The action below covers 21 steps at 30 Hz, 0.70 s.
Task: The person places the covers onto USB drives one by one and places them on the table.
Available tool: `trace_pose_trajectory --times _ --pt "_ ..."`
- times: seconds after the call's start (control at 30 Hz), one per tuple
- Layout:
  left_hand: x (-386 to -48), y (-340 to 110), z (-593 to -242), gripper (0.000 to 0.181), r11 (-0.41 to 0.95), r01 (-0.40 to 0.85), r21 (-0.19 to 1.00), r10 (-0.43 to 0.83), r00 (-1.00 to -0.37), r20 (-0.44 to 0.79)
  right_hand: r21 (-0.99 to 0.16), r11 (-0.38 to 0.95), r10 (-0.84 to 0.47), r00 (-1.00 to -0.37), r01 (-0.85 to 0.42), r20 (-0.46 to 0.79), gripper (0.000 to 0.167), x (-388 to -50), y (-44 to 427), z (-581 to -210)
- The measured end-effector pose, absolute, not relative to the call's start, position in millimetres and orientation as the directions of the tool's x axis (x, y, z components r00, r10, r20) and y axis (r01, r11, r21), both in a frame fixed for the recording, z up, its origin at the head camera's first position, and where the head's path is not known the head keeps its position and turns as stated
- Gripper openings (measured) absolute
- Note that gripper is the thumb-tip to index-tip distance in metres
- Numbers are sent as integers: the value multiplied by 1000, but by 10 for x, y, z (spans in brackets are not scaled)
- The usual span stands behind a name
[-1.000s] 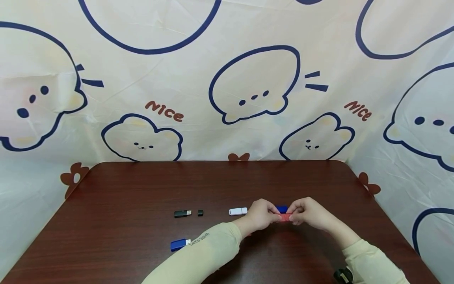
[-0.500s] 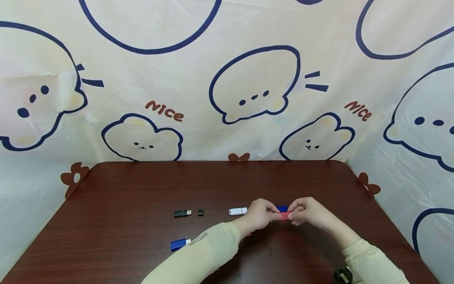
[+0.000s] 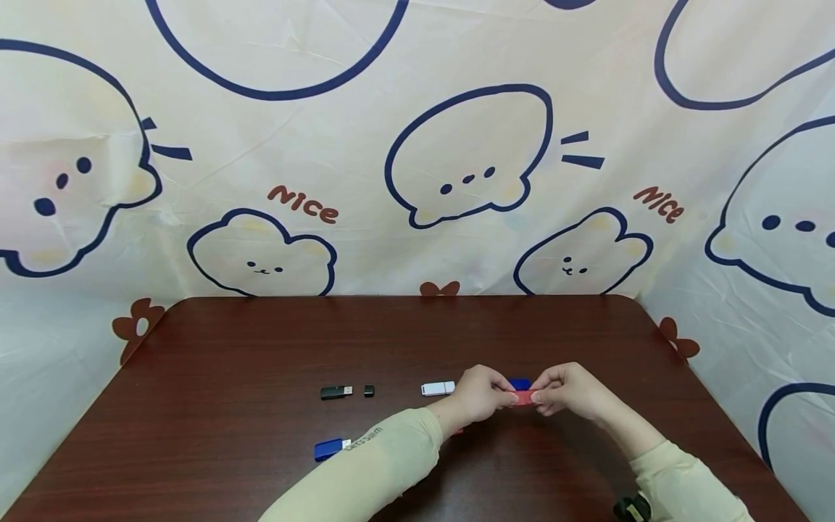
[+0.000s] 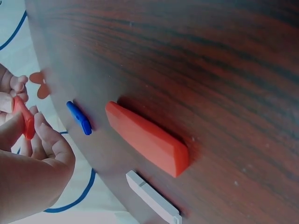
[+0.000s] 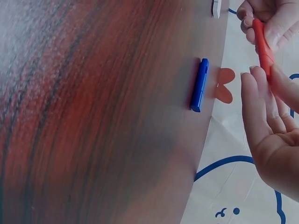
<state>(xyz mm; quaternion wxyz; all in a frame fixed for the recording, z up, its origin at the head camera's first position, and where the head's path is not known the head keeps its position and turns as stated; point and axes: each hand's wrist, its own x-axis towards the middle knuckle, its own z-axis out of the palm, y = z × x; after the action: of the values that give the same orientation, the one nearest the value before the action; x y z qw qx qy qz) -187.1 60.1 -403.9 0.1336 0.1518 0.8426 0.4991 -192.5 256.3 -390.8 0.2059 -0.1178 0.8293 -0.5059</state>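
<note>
Between both hands, held above the table, is a small red USB stick (image 3: 524,398). My left hand (image 3: 481,393) pinches its left end between thumb and fingers, while my right hand (image 3: 569,391) pinches the right end. A seam crosses the red stick (image 5: 265,58) in the right wrist view; the fingers cover its ends. Just behind it on the table lies a blue USB stick (image 3: 520,383), also plain in the right wrist view. A larger-looking red block with slanted ends (image 4: 147,140) lies near the left wrist, mostly hidden by the left arm in the head view.
A white USB stick (image 3: 438,388) lies left of the left hand. Further left are a black USB stick (image 3: 335,392) with its plug bare and a small black cap (image 3: 369,391). A blue USB stick (image 3: 328,449) sits by the left sleeve. Printed cloth hangs behind the table.
My right hand has shifted very slightly to the right. The red USB stick stays pinched between both hands, and the things on the table have not moved.
</note>
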Motion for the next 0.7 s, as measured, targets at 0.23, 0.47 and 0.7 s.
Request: trace_pose_trajectory --times 0.23,0.47,0.7 --pt "-1873 600 -4032 12 459 111 882 380 -921 -82 -887 462 -400 -891 8 -216 29 -1930 2555 -3908" --pt "-1863 584 -4025 11 475 135 870 382 -922 -66 -891 454 -414 -887 -4 -207 30 -1941 2539 -3911" --pt "-1849 585 -4005 11 472 136 871 382 -922 -63 -895 447 -412 -890 -11 -195 31 -1937 2529 -3919"
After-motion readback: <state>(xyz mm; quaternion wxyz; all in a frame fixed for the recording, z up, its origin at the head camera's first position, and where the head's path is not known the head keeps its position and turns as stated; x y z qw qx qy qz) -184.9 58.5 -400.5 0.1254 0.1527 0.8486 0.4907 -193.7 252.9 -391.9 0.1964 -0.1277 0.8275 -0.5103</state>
